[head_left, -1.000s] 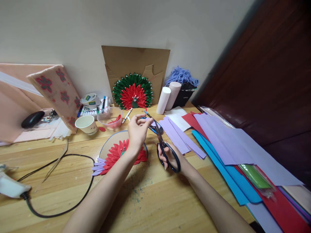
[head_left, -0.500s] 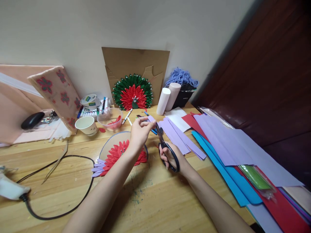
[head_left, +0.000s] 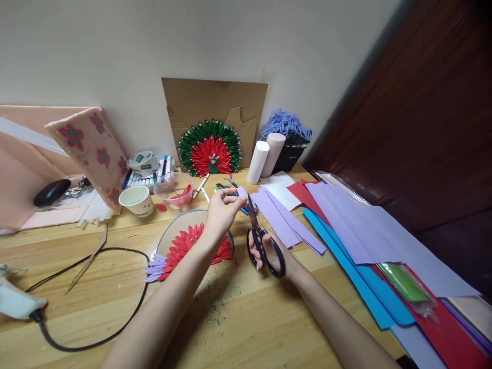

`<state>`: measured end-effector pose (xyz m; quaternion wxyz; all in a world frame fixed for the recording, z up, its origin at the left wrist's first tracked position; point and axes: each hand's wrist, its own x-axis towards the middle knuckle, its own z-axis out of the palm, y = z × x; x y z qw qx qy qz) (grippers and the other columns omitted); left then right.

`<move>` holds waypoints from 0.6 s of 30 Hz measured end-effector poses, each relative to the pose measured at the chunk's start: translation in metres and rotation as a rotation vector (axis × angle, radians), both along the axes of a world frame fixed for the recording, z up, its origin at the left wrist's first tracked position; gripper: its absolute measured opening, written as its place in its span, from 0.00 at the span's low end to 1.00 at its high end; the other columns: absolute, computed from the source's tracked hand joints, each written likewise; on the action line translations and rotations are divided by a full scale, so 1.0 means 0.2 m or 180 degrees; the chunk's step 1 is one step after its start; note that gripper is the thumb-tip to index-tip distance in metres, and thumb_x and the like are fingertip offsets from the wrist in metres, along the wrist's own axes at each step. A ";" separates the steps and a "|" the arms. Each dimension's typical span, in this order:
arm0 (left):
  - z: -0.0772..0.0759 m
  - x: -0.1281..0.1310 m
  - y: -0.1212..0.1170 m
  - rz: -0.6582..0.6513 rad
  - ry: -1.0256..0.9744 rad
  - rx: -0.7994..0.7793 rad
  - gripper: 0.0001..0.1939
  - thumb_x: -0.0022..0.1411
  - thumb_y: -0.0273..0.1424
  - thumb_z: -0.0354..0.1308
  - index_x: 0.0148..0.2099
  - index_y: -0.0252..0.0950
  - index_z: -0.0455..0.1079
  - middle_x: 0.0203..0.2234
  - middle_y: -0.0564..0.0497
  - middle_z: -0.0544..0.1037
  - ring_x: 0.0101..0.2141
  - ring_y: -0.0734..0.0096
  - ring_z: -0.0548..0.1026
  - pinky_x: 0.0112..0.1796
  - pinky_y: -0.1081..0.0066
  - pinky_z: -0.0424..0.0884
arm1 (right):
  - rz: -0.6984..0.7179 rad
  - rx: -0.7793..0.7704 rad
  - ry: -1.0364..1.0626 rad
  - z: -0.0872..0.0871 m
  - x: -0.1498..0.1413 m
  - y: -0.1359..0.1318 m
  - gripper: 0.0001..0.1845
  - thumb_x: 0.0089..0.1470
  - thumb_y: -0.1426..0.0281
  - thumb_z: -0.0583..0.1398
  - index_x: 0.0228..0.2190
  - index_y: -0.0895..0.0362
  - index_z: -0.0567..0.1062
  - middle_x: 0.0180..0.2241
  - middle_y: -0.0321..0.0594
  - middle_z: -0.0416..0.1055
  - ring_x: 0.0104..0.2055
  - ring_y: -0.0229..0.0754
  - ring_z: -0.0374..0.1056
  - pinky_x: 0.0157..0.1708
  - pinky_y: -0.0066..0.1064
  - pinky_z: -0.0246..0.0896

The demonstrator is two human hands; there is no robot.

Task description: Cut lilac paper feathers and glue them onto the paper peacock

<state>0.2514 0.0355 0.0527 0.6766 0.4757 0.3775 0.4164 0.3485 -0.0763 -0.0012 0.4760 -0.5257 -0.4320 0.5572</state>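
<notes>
Between the thumb and fingers of my left hand is a small piece of purple paper. My right hand has its fingers through the handles of black scissors, whose blades point up and away, right beside the purple piece. Partly hidden under my left forearm lies a round cardboard disc with a blue edge. Red paper petals fan across it, and several purple petals stick out at its lower left.
Purple paper strips and stacked coloured sheets lie on the right. A green and red peacock piece leans at the back. Left stand a paper cup and a clear bowl; a glue gun trails a black cord.
The purple piece now shows above my left fingertips, having been turned or shifted upward. The scissors' handles closed somewhat and then spread again, with the blades staying close to the paper.
</notes>
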 end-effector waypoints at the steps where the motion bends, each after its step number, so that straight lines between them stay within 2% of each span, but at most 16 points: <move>1: 0.00 0.00 0.00 -0.0006 0.0016 0.0007 0.20 0.40 0.28 0.68 0.37 0.30 0.65 0.19 0.52 0.76 0.24 0.72 0.76 0.32 0.70 0.69 | -0.0023 -0.0024 0.0030 0.00 0.00 0.00 0.40 0.30 0.31 0.49 0.26 0.56 0.61 0.14 0.25 0.55 0.12 0.30 0.54 0.13 0.23 0.54; 10: 0.00 0.01 -0.02 -0.0163 0.0215 0.0046 0.17 0.42 0.26 0.67 0.36 0.30 0.67 0.18 0.51 0.76 0.24 0.71 0.75 0.32 0.70 0.69 | -0.0216 -0.0217 0.0385 0.02 0.00 0.02 0.39 0.26 0.33 0.54 0.23 0.56 0.61 0.12 0.25 0.56 0.10 0.30 0.54 0.11 0.24 0.52; 18: 0.01 0.01 -0.02 -0.0153 0.0215 0.0032 0.16 0.43 0.25 0.66 0.36 0.29 0.66 0.19 0.51 0.76 0.24 0.72 0.75 0.34 0.70 0.69 | -0.0406 -0.0141 0.0019 0.05 0.00 0.03 0.37 0.27 0.34 0.56 0.23 0.56 0.61 0.11 0.24 0.55 0.10 0.29 0.53 0.09 0.22 0.52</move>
